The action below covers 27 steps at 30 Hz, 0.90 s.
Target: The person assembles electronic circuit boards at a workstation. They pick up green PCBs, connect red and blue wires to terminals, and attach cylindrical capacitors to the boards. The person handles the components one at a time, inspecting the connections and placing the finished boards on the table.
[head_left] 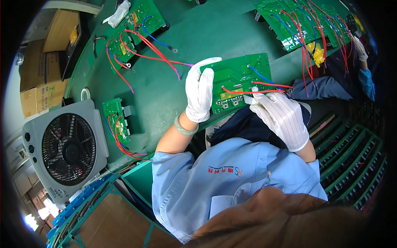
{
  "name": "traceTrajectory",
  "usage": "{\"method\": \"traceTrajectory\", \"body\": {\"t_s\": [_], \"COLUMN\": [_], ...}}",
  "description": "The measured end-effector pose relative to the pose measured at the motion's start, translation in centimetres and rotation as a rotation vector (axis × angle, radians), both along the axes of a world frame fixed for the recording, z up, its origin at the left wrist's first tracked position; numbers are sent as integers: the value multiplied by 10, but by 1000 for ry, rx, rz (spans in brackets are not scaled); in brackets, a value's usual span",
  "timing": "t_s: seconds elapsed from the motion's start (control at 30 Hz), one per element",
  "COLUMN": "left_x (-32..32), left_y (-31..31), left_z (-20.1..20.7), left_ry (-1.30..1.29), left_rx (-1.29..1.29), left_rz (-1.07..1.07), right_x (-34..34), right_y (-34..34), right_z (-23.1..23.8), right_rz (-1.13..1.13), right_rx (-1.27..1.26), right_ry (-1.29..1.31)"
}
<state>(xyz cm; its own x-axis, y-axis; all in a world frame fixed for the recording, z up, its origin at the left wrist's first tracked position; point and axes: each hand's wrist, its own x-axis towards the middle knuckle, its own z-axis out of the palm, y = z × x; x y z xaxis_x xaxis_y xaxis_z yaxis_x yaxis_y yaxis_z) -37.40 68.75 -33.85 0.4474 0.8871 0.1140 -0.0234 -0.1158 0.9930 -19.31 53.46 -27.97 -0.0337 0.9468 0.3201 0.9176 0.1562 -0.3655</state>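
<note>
Near the middle of the frame, the green board (233,73) ran longways left to right, its left edge clamped in the left hand (199,91); by its lower right, the right hand's (282,116) grip was hard to tell.

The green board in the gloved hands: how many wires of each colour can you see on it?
Red wires: 2
Blue wire: 1
Total: 3 wires that show on the green board

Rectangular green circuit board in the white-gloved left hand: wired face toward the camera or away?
Toward the camera: thin red wires and a thin blue wire show on the board.
</note>
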Motion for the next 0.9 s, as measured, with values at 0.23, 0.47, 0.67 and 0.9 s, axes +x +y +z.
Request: {"method": "traceTrajectory", "body": {"t_s": [0.23, 0.47, 0.67, 0.9], "left_x": [-2, 0, -16, -21], "left_y": [-2, 5, 38, 38], "left_z": [-3, 1, -20, -22], "left_ry": [-5, -10, 59, 181], "left_rx": [27, -185, -120, -55], "left_rz": [1, 52, 403, 423], "right_x": [0, 6, 12, 14], "right_y": [2, 1, -8, -17], "right_z": [-1, 12, 8, -17], "right_rz": [19, -29, -134, -109], "right_rx": [3, 27, 138, 162], "right_ry": [75, 129, 228, 336]}}
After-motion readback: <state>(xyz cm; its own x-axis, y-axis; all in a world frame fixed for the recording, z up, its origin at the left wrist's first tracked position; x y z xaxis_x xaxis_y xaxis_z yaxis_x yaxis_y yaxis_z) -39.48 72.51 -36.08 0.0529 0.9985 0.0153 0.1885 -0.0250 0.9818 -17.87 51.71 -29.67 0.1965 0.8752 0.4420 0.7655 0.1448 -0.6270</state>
